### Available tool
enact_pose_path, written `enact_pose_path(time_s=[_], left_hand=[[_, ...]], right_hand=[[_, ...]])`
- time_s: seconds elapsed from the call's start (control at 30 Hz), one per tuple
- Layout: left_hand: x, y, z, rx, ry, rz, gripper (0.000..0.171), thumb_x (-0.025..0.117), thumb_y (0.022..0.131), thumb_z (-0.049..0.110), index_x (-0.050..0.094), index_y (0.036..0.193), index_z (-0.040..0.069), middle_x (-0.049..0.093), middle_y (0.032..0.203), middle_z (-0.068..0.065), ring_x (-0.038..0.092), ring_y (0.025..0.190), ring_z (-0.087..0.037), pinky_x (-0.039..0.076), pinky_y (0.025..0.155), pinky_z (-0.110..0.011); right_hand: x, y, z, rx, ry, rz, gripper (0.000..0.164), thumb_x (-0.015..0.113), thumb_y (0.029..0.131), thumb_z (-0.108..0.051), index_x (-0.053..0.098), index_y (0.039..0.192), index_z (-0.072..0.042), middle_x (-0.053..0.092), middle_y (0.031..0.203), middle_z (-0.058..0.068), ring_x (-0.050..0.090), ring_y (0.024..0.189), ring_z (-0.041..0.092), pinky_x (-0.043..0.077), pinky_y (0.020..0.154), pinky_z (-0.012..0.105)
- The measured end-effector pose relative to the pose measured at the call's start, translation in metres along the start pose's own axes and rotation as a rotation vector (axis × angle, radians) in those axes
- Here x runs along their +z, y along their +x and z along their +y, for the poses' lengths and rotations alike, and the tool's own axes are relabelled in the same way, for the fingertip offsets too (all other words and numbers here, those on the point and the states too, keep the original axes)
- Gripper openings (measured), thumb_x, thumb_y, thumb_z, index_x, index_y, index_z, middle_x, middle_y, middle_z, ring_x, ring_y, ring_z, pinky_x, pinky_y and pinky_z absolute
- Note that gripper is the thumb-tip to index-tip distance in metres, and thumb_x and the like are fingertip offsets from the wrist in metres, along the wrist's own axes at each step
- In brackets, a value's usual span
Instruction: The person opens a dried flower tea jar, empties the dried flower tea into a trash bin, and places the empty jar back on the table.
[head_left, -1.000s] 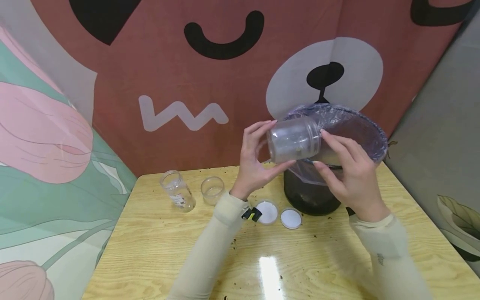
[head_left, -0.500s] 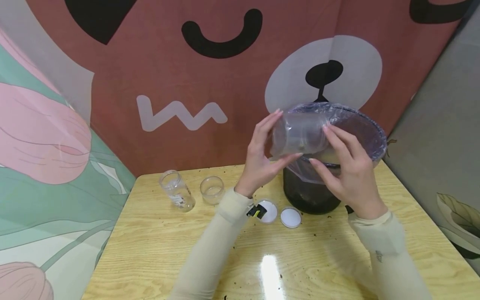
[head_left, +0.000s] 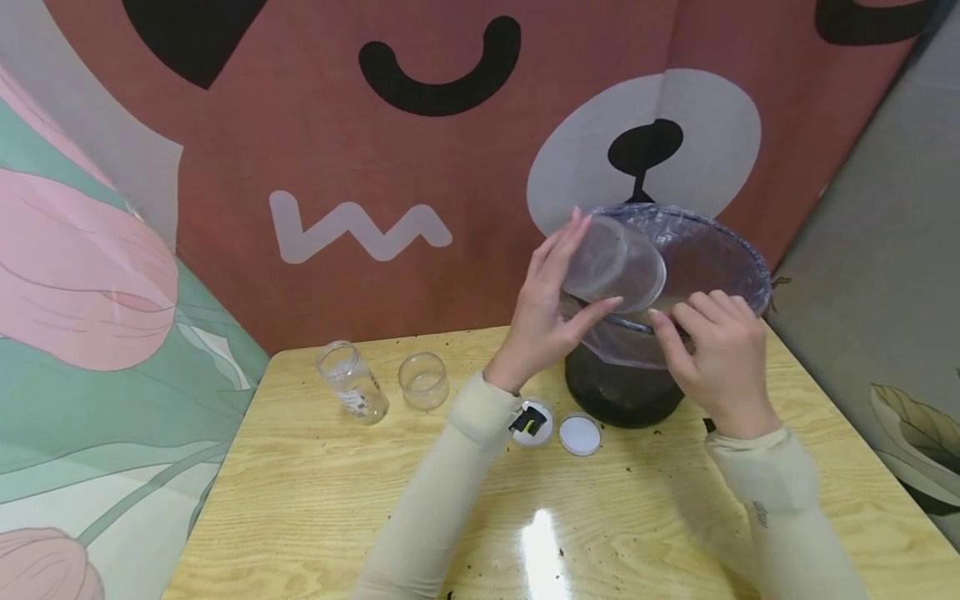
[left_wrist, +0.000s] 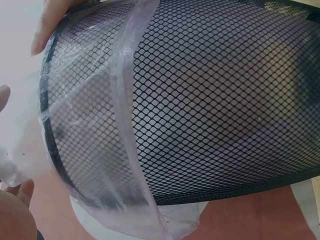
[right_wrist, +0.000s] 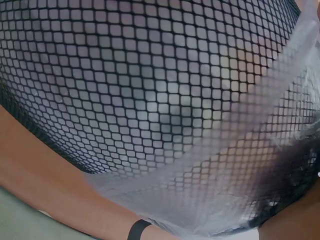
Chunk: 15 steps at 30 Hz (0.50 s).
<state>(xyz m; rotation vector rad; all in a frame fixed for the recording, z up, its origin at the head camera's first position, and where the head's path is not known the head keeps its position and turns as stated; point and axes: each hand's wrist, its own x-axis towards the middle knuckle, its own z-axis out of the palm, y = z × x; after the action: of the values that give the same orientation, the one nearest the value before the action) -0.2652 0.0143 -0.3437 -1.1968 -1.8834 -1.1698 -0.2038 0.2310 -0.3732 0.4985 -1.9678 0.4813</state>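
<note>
In the head view my left hand point(head_left: 536, 312) grips a clear plastic jar point(head_left: 615, 271) over the bin. The jar lies tilted on its side, its mouth to the right and its base toward the left palm. My right hand point(head_left: 720, 358) is at the near rim of the bin, just right of the jar's mouth. Its fingers are bent and the thumb points toward the jar; the fingertips are hidden, so I cannot tell whether they pinch anything. The black mesh waste bin point(left_wrist: 210, 95) has a clear plastic liner point(left_wrist: 87, 90) folded over its rim.
A tall clear bottle point(head_left: 352, 383) and a short clear jar point(head_left: 423, 383) stand at the back left of the wooden table point(head_left: 315, 517). Two round white lids point(head_left: 580, 435) lie before the bin. Dark crumbs dot the tabletop. A printed cloth point(head_left: 337, 142) hangs behind.
The jar has moved right, with its mouth turned lower into the bin opening. My right fingers, which touched the jar's neck with straight tips, have come off it and bent.
</note>
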Motion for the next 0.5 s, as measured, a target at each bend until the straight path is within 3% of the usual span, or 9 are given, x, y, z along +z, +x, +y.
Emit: enact_pose_path(time_s=[0.33, 0.5], left_hand=[[0.0024, 0.0019, 0.0012, 0.013, 0.077, -0.010, 0.085, 0.083, 0.089, 0.020, 0.037, 0.156, -0.004, 0.031, 0.167, -0.021, 0.028, 0.155, -0.026, 0.025, 0.129, -0.037], [0.0007, 0.0012, -0.0003, 0.016, 0.074, 0.043, 0.086, 0.085, 0.086, 0.019, 0.038, 0.155, -0.004, 0.037, 0.163, -0.022, 0.033, 0.153, -0.026, 0.027, 0.128, -0.039]], right_hand=[[0.0011, -0.0002, -0.0001, 0.004, 0.006, -0.021, 0.062, 0.047, 0.108, -0.044, 0.059, 0.066, 0.001, 0.051, 0.061, 0.013, 0.047, 0.059, 0.034, 0.034, 0.061, 0.046], [-0.0002, -0.0008, -0.0011, 0.018, 0.012, -0.020, 0.062, 0.047, 0.108, -0.045, 0.060, 0.068, 0.001, 0.052, 0.061, 0.013, 0.046, 0.059, 0.033, 0.034, 0.061, 0.045]])
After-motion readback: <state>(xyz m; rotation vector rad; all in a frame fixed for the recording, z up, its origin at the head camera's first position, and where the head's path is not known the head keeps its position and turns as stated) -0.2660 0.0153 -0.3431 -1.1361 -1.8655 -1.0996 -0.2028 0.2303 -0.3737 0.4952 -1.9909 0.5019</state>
